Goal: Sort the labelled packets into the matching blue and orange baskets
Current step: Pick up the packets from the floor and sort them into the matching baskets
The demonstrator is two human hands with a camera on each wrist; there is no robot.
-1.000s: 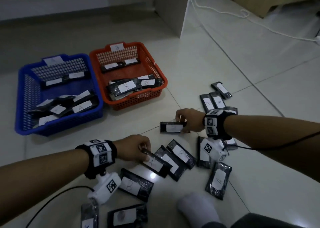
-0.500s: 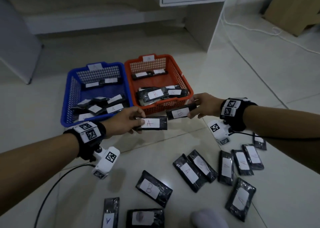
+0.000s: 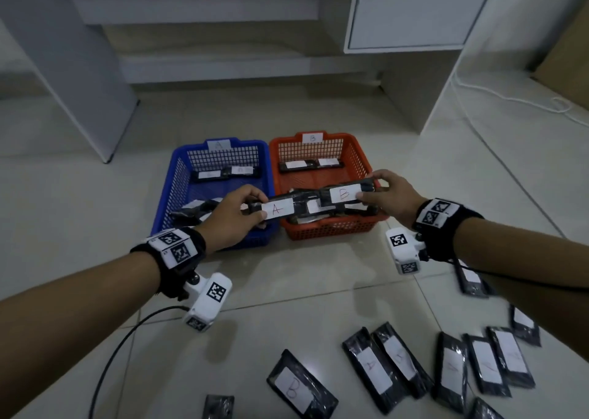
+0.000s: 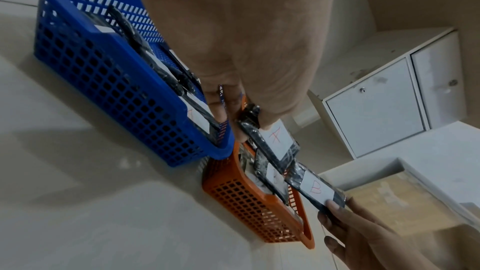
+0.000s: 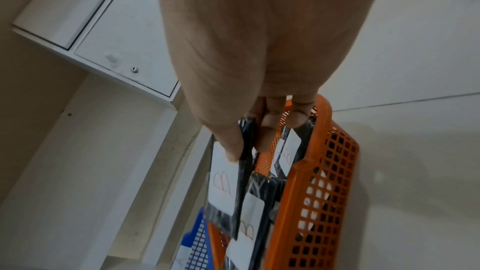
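Note:
My left hand (image 3: 237,216) pinches a black packet labelled A (image 3: 278,209) by its left end, held over the seam between the blue basket (image 3: 165,202) and the orange basket (image 3: 363,160). In the left wrist view the A packet (image 4: 278,141) sticks out past my fingers. My right hand (image 3: 387,195) pinches a black packet labelled B (image 3: 345,193) by its right end, above the orange basket; the B packet (image 5: 223,188) hangs over the orange basket (image 5: 306,192) in the right wrist view. Both baskets hold several labelled packets. Tags A and B sit on the blue and orange rear rims.
Several more black labelled packets (image 3: 369,367) lie on the tiled floor at the lower right, one marked B (image 3: 298,386). A white cabinet (image 3: 411,11) and shelf legs stand behind the baskets. A black cable (image 3: 108,358) trails from my left wrist. A white cord (image 3: 510,98) lies at the right.
Both hands lifted their packets from the floor pile and carried them forward to the baskets. The A and B packets now hover over the baskets, higher and farther than half a second ago.

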